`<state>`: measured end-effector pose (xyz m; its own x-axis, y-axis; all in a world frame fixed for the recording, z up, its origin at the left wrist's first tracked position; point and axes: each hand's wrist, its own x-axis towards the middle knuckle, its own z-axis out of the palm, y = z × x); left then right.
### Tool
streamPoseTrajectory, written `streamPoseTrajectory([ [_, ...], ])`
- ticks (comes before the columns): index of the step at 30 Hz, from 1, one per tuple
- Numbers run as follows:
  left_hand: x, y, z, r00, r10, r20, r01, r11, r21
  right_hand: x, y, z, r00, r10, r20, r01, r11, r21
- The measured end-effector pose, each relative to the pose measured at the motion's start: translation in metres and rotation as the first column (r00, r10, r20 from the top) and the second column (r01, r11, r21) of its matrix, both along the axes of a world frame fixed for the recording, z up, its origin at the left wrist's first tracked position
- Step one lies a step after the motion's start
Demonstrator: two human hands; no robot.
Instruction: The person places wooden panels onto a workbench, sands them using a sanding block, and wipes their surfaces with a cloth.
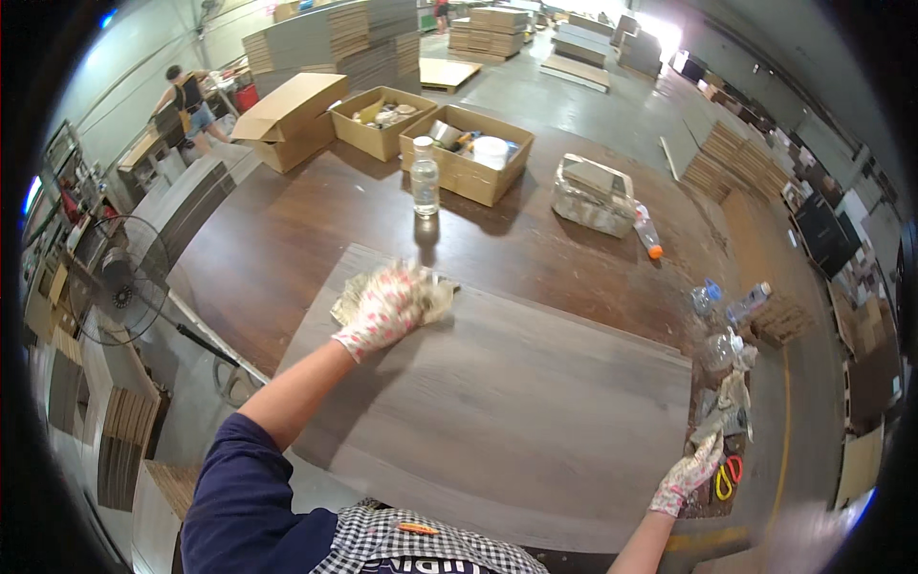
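A grey wood-grain board [516,411] lies flat before me on a dark brown table [277,239]. My left hand [387,311], in a white glove with pink dots, presses a crumpled pale rag [438,298] onto the board's far left part. The fingers are bunched over the cloth and slightly blurred. At the board's right edge is my right hand [690,474], gloved alike, its fingers stretched out. Their tips reach the lower end of a crumpled grey-white bag or cloth [732,411]. Beside that hand lie scissors [727,478] with red and yellow handles.
Beyond the board stand a clear bottle [426,182], open cardboard boxes [478,182] of supplies and a tape-wrapped clear container [593,196]. A bottle with an orange cap [649,234] lies nearby. Several plastic bottles [719,352] line the right edge. A fan [120,277] stands left; a person [196,105] is farther back.
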<state>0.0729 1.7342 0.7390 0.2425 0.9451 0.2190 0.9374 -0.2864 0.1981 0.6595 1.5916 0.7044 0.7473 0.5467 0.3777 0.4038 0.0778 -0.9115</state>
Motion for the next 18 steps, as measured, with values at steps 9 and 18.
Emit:
streamPoseTrajectory([
  [9, 0.310, -0.045, 0.007, 0.791, -0.560, 0.244, 0.571, 0.821, 0.033, 0.015, -0.005, -0.013, 0.830, 0.288, -0.477, -0.115, 0.926, 0.359],
  [18, 0.185, -0.161, -0.020, 0.591, -0.731, 0.340, 0.790, 0.610, -0.061, 0.058, -0.040, 0.010, 0.057, 0.846, -0.530, -0.217, 0.528, 0.821],
])
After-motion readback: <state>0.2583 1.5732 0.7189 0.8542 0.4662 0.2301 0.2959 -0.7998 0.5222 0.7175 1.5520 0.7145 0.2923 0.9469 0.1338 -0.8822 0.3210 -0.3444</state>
